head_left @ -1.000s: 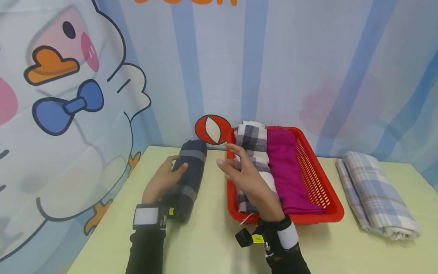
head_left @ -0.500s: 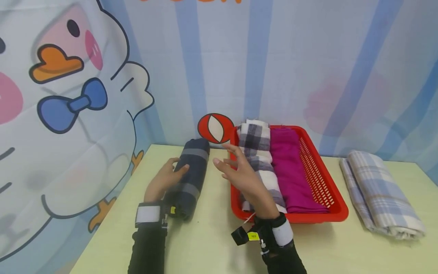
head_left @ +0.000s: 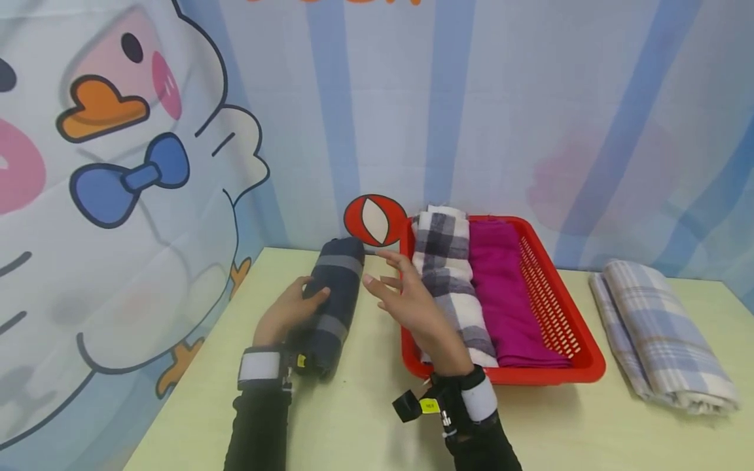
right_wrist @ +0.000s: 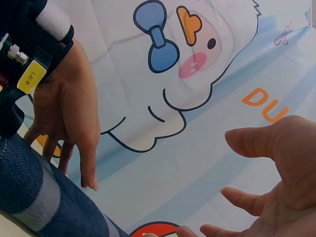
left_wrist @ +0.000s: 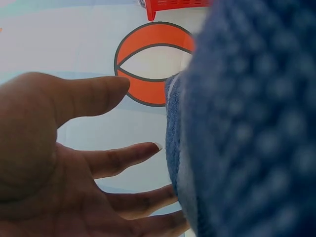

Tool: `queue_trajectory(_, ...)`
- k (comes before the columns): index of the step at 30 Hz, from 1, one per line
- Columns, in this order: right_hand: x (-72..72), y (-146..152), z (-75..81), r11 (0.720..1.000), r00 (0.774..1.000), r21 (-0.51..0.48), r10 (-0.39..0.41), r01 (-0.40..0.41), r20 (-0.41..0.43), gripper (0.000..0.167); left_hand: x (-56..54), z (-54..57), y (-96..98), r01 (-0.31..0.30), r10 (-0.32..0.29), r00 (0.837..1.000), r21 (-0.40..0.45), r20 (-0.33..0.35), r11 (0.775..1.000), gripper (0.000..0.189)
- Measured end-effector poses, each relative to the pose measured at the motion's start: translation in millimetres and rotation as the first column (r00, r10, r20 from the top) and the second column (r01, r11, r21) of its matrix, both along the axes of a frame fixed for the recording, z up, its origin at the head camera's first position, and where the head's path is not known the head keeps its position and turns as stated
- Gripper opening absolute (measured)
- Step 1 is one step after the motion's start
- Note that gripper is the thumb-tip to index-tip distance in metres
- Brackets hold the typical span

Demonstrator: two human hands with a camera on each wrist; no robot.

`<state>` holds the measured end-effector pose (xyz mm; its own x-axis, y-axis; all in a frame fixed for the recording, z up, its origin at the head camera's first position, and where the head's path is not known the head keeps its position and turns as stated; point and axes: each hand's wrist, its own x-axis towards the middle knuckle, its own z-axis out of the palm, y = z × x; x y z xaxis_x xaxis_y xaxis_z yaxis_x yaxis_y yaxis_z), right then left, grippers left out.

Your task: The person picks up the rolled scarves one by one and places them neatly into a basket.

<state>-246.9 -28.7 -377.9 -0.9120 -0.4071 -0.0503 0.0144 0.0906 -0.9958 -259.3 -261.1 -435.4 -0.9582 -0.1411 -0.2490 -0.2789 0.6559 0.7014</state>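
A rolled dark blue cloth [head_left: 334, 288] with grey stripes lies on the left part of the table. My left hand [head_left: 285, 314] is at its left side, thumb extended over it in the head view. In the left wrist view the fingers [left_wrist: 123, 160] are spread and reach the edge of the cloth [left_wrist: 252, 128]; whether they press it I cannot tell. Right of the roll, my right hand [head_left: 415, 307] hovers with fingers spread and nothing held. From the right wrist view, the thumb [right_wrist: 249, 142] stands apart from the roll [right_wrist: 49, 192].
A red plastic basket [head_left: 559, 307] stands right of the roll. Inside lie a black-and-white checked cloth [head_left: 444, 261] and a magenta cloth [head_left: 506, 294], side by side. Farther right, a folded pale blue plaid cloth [head_left: 662, 333] rests on the table [head_left: 365, 418]. A cartoon-printed backdrop [head_left: 501, 98] hangs behind.
My right hand has moved a little left, away from the basket and closer to the blue roll. My left hand stays beside the roll. The head view has shifted slightly.
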Motion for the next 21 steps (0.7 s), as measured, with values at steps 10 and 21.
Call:
queue_trajectory(10,0.8,-7.1,-6.2,1.000,0.999,-0.024,0.021,-0.021,0.037,0.065,-0.7,-6.0,0.5,0.032,-0.032,0.999,-0.009,0.025,0.999,0.077)
queue_trajectory(21,-2.2,-5.2,-7.8,0.999,1.000,-0.044,0.018,-0.017,0.016,0.063,-0.9,-7.9,-0.9,0.065,-0.064,0.998,-0.054,0.013,0.996,0.083)
